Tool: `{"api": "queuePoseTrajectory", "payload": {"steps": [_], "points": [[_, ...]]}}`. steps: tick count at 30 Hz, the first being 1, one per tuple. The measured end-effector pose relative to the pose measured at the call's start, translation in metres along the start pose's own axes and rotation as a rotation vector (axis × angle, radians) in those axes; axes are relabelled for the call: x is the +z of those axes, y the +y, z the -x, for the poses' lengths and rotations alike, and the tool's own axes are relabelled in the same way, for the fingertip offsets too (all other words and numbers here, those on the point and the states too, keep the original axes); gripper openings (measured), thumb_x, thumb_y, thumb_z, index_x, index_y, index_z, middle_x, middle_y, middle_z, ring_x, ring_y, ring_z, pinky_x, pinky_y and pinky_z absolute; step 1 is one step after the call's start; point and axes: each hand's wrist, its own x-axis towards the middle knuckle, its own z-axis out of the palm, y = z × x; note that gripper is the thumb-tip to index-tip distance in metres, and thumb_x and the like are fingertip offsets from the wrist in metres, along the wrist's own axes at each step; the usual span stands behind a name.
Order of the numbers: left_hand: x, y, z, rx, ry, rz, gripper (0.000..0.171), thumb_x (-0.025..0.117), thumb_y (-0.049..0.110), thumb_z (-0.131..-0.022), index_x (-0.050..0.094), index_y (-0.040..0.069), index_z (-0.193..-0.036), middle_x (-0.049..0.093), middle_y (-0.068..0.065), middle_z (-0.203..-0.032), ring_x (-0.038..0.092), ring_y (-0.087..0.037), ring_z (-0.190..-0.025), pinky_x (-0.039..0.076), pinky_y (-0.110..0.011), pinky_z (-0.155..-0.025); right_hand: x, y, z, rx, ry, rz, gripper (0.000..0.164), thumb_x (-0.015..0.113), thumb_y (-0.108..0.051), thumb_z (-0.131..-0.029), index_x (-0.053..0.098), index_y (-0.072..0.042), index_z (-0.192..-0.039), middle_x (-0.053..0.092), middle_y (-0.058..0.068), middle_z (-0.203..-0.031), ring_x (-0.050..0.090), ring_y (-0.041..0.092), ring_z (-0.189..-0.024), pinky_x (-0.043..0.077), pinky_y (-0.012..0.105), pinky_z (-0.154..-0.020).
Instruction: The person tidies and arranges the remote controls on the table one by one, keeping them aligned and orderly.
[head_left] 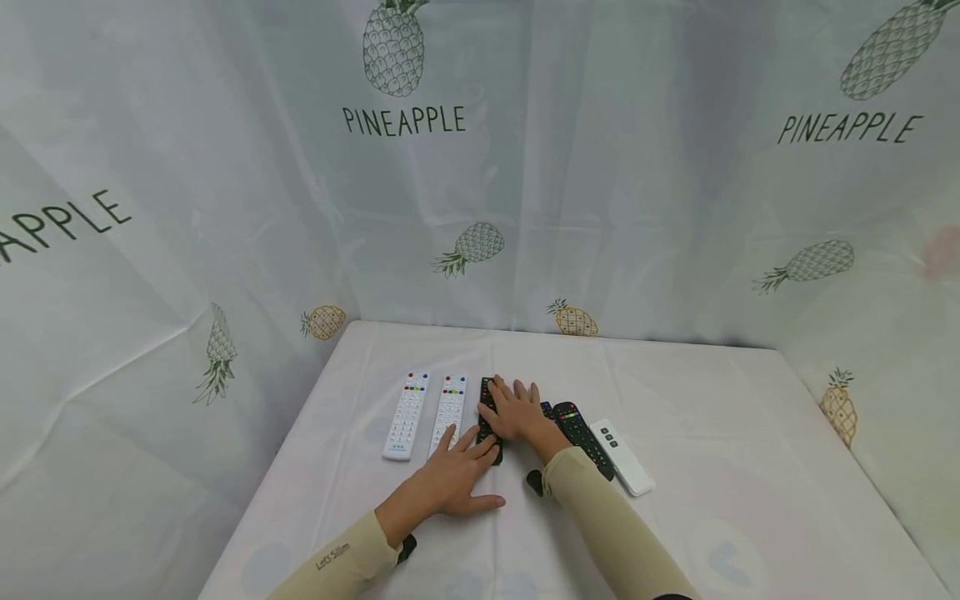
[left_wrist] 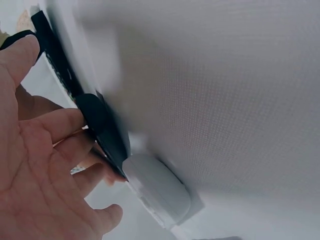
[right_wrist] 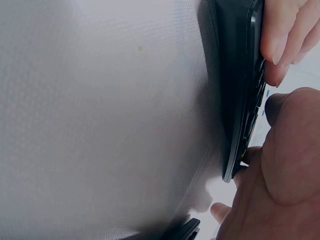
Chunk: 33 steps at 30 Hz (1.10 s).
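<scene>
A black remote control (head_left: 486, 390) lies lengthwise in the middle of the table, partly covered by both hands. My right hand (head_left: 517, 414) rests on its upper part with fingers spread. My left hand (head_left: 452, 483) has its fingers extended; the fingertips touch the black remote's near end and pass over the lower part of a white remote (head_left: 452, 400). In the left wrist view, the fingers meet the dark remote's end (left_wrist: 102, 122) beside a white remote's end (left_wrist: 155, 187). In the right wrist view, fingertips press on top of the black remote (right_wrist: 235, 95).
Another white remote (head_left: 407, 417) lies at the far left of the row. To the right are a black remote (head_left: 581, 437), a partly hidden dark one (head_left: 547, 408) and a white one with few buttons (head_left: 624, 460). A pineapple-print curtain (head_left: 630, 192) hangs behind the table (head_left: 720, 467).
</scene>
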Motion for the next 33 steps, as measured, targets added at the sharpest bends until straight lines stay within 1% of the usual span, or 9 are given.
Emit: {"api": "queuePoseTrajectory", "payload": {"steps": [3, 8, 13, 18, 21, 29, 32, 33], "points": [[-0.001, 0.001, 0.000, -0.003, -0.005, 0.002, 0.081, 0.042, 0.073, -0.092, 0.042, 0.019, -0.152, 0.036, 0.001, -0.160, 0.023, -0.029, -0.152, 0.019, -0.062, -0.118, -0.001, -0.001, 0.000, -0.001, -0.006, -0.004, 0.066, 0.029, -0.055, -0.104, 0.028, -0.017, -0.157, 0.021, 0.003, -0.166, 0.020, 0.040, -0.151, 0.006, 0.064, -0.120], [-0.002, 0.002, -0.002, -0.006, 0.004, 0.007, 0.079, 0.042, 0.071, -0.093, 0.045, 0.016, -0.150, 0.039, -0.001, -0.158, 0.027, -0.030, -0.150, 0.019, -0.063, -0.118, -0.003, 0.000, 0.001, 0.002, -0.027, -0.010, 0.067, 0.027, -0.056, -0.104, 0.025, -0.018, -0.158, 0.018, 0.003, -0.166, 0.018, 0.040, -0.151, 0.005, 0.062, -0.120], [0.000, 0.003, -0.004, -0.015, 0.014, 0.009, 0.078, 0.036, 0.071, -0.095, 0.045, 0.016, -0.150, 0.040, -0.001, -0.158, 0.028, -0.028, -0.150, 0.017, -0.062, -0.119, -0.008, -0.001, 0.004, -0.008, -0.015, -0.031, 0.066, 0.028, -0.056, -0.104, 0.030, -0.016, -0.157, 0.022, 0.003, -0.165, 0.021, 0.039, -0.150, 0.008, 0.062, -0.120], [0.002, 0.002, -0.005, -0.017, 0.057, -0.003, 0.076, 0.030, 0.073, -0.096, 0.048, 0.019, -0.148, 0.043, 0.000, -0.156, 0.032, -0.027, -0.148, 0.019, -0.061, -0.119, -0.012, -0.001, 0.002, -0.015, -0.004, -0.027, 0.066, 0.028, -0.057, -0.103, 0.035, -0.016, -0.155, 0.027, 0.003, -0.164, 0.026, 0.039, -0.149, 0.012, 0.062, -0.120], [0.003, 0.001, -0.005, -0.018, 0.073, -0.002, 0.075, 0.028, 0.073, -0.096, 0.049, 0.021, -0.147, 0.043, 0.000, -0.155, 0.034, -0.027, -0.147, 0.019, -0.061, -0.119, -0.013, -0.001, 0.000, -0.026, -0.002, -0.037, 0.067, 0.028, -0.058, -0.103, 0.035, -0.016, -0.154, 0.028, 0.004, -0.163, 0.027, 0.039, -0.148, 0.012, 0.063, -0.119], [0.004, 0.003, -0.001, -0.025, 0.069, 0.013, 0.073, 0.028, 0.071, -0.097, 0.051, 0.022, -0.145, 0.044, 0.000, -0.155, 0.036, -0.027, -0.146, 0.019, -0.061, -0.118, -0.012, 0.004, 0.001, -0.070, 0.077, -0.077, 0.066, 0.032, -0.057, -0.102, 0.036, -0.015, -0.154, 0.029, 0.006, -0.163, 0.028, 0.041, -0.147, 0.013, 0.064, -0.119], [0.005, 0.003, 0.001, -0.024, 0.064, 0.024, 0.072, 0.027, 0.071, -0.097, 0.051, 0.023, -0.146, 0.043, -0.001, -0.156, 0.036, -0.027, -0.146, 0.018, -0.061, -0.118, -0.010, 0.011, 0.006, -0.092, 0.091, -0.075, 0.068, 0.033, -0.058, -0.102, 0.036, -0.015, -0.154, 0.028, 0.006, -0.163, 0.029, 0.041, -0.147, 0.014, 0.064, -0.118], [0.005, 0.004, 0.002, -0.024, 0.060, 0.030, 0.072, 0.027, 0.071, -0.097, 0.050, 0.023, -0.146, 0.042, -0.001, -0.156, 0.035, -0.028, -0.146, 0.018, -0.061, -0.119, -0.010, 0.014, 0.009, -0.102, 0.099, -0.084, 0.068, 0.035, -0.058, -0.102, 0.036, -0.014, -0.154, 0.029, 0.007, -0.163, 0.030, 0.041, -0.146, 0.015, 0.065, -0.118]]}}
